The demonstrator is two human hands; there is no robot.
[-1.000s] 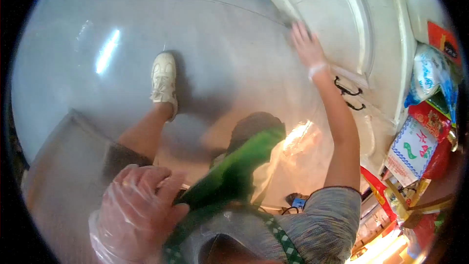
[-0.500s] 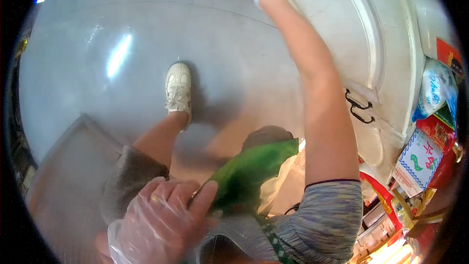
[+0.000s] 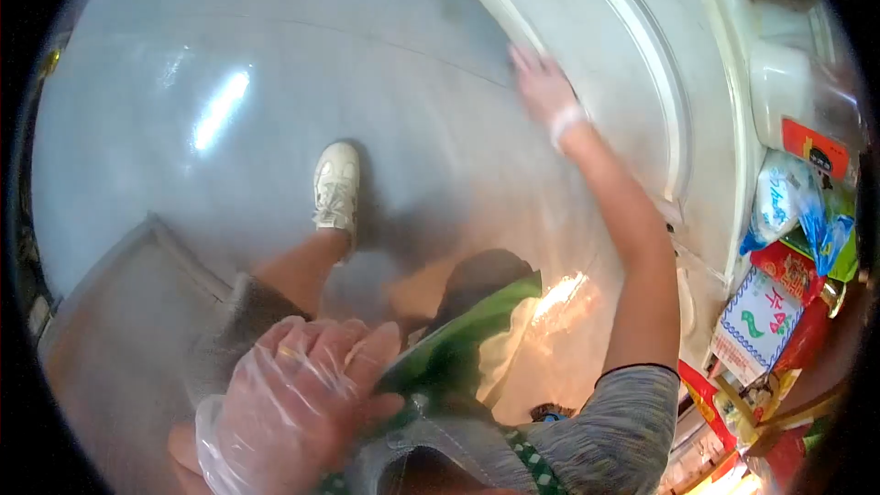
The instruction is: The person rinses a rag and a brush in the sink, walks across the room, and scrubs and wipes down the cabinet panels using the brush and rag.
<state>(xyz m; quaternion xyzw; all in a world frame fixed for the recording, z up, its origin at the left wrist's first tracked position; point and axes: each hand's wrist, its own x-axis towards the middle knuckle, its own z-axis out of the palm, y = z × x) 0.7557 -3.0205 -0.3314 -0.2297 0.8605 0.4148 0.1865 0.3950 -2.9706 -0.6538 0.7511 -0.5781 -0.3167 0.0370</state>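
Observation:
My left hand (image 3: 302, 394), in a clear plastic glove, is in front of my body at the lower left. Its fingers are curled beside the green apron (image 3: 467, 330), and whatever lies inside them is hidden. Stretched forward, my right hand (image 3: 544, 87) has its fingers extended and slightly blurred, with nothing visible in them. A pale translucent cuff circles that wrist. The right hand is by the edge of a white panelled cabinet door (image 3: 605, 46); whether it touches the edge I cannot tell.
Below lies a grey, shiny floor (image 3: 257, 183), with my white shoe (image 3: 336, 185) on it. A grey surface (image 3: 119, 330) is at the lower left. On the right are a clear container (image 3: 797, 96), a blue-and-white bag (image 3: 779, 197), a printed box (image 3: 759, 323) and red packets.
My right hand moved up past the frame's top edge, then came back down beside the white door. The left hand shifted slightly right and stays curled. The view has shifted too.

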